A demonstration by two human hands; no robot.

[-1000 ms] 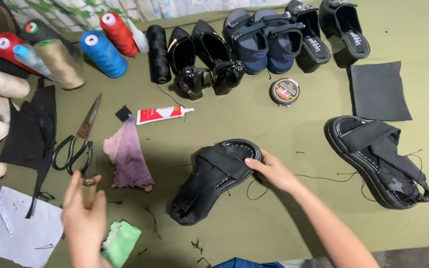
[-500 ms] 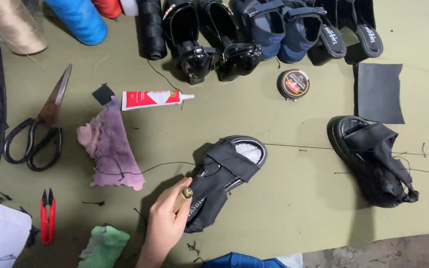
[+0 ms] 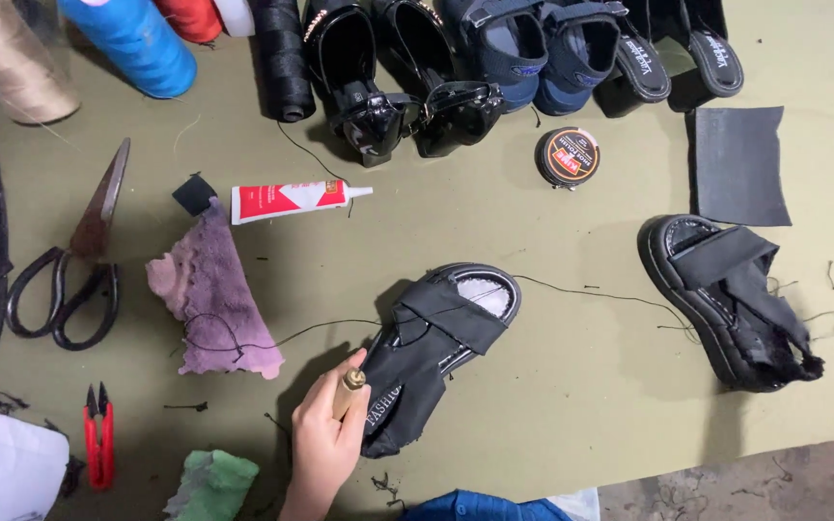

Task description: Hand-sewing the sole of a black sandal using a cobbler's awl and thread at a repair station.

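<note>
Head view of a green desk (image 3: 552, 405). One hand, the left (image 3: 325, 439), enters from the lower edge; its fingers (image 3: 313, 405) are clenched around a wooden-handled awl (image 3: 349, 388), whose brass end points up and right and touches the rear edge of a black sandal (image 3: 436, 342). This sandal lies just right of the hand, near the middle of the desk, toe end up and to the right, with a broad strap across its middle. A black thread (image 3: 272, 340) runs left from the sandal and loops over a purple cloth (image 3: 212, 294); another stretch of thread (image 3: 600, 292) leads right toward a second black sandal (image 3: 726, 299), which lies well apart near the right edge. The right hand is out of view. Left of the cloth lie large black scissors (image 3: 69, 270); below them, red snips (image 3: 98, 439), and beside the wrist a green cloth (image 3: 212, 487). Above the cloth lies a red-and-white glue tube (image 3: 291, 200). Along the top edge stand thread cones, among them a blue cone (image 3: 132, 43) and a black spool (image 3: 282, 58), then shiny black shoes (image 3: 407, 77) and blue sandals (image 3: 523, 43). A round tin (image 3: 569, 156) and a dark square sheet (image 3: 740, 164) lie between this row and the second sandal.
</note>
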